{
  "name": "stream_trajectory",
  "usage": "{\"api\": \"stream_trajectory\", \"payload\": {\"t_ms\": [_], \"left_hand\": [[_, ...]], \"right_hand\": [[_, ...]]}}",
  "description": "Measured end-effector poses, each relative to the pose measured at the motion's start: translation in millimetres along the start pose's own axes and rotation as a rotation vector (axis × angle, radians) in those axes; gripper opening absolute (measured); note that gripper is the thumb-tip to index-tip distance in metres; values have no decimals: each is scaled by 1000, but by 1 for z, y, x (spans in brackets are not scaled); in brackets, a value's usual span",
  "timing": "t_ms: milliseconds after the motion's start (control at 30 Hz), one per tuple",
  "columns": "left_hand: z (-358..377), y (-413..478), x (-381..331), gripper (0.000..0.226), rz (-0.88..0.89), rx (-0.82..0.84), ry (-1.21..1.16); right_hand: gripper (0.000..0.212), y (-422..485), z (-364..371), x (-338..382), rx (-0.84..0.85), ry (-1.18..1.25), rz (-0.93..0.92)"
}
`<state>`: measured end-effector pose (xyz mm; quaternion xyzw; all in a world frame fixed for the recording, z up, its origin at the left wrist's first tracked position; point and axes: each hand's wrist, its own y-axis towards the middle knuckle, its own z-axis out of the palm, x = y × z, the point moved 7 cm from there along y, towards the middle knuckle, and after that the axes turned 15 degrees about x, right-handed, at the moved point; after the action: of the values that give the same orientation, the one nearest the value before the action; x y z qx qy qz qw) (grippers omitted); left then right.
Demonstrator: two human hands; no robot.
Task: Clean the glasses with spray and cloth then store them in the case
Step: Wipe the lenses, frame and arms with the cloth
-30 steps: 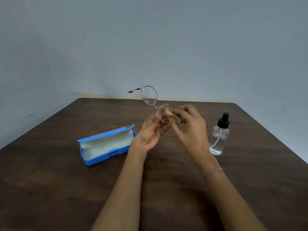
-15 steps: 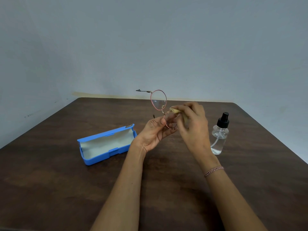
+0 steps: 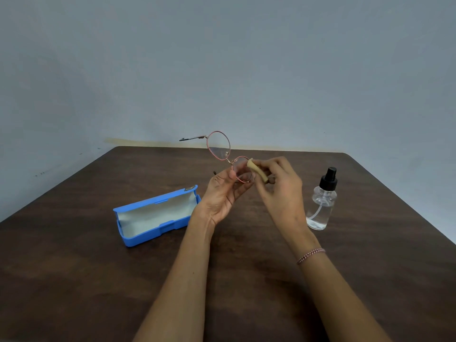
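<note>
1. dark brown wood-grain desk (image 3: 74, 280) set into a corner of plain blue-grey wall (image 3: 222, 58); the desk top is smooth and matt.
2. a blue hard-plastic case (image 3: 148, 239) lies open on the desk, long and boxy with rounded corners. its lid is tipped back and only a pale, soft-looking lining shows inside.
3. the glasses (image 3: 218, 145) are out of the case, held in the air above the desk, up and to the right of the case. they are tilted so one lens stands higher than the other.
4. their frame is thin pinkish metal round two clear rounded lenses. one slim temple arm with a dark tip sticks out from the upper lens toward the side above the case.
5. the left hand (image 3: 222, 196), just right of the case, has its palm turned up. its grip pinches the rim of the lower lens between thumb and fingertips.
6. the right hand (image 3: 281, 191), further right of the case, has its grip pinched on a small beige cloth (image 3: 257, 171). the cloth is bunched into a roll and touches the lower lens.
7. a spray bottle (image 3: 322, 203) stands upright on the desk well to the right of the case, beyond both hands. it is clear and cylindrical with rounded shoulders and a black pump top. a thin tube curves down inside it; how full it is i cannot tell.
8. a pink and white beaded bracelet (image 3: 310, 255) circles the right wrist.
</note>
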<state>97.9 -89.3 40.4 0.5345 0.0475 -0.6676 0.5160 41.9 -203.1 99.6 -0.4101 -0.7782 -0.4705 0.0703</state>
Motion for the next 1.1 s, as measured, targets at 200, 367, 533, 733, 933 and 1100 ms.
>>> {"api": "stream_trajectory", "payload": {"t_ms": [200,367,533,733,933,1100], "left_hand": [[-7,1,5,60,-13,-61,-17],[-8,-1,-3,53,65,-70,-94],[-5,0,-4,57,68,-52,-79],[2,3,3,56,12,-28,-43],[0,1,1,56,30,-23,-92],[1,4,13,70,-58,-15,-9]], "right_hand": [[26,-2,4,9,-22,74,-98],[31,-3,13,19,90,128,-218],[27,-2,5,9,25,48,-164],[28,-3,-4,7,-69,36,-113],[22,-2,4,9,38,77,-143],[22,-3,-9,-1,-104,74,-31]]}}
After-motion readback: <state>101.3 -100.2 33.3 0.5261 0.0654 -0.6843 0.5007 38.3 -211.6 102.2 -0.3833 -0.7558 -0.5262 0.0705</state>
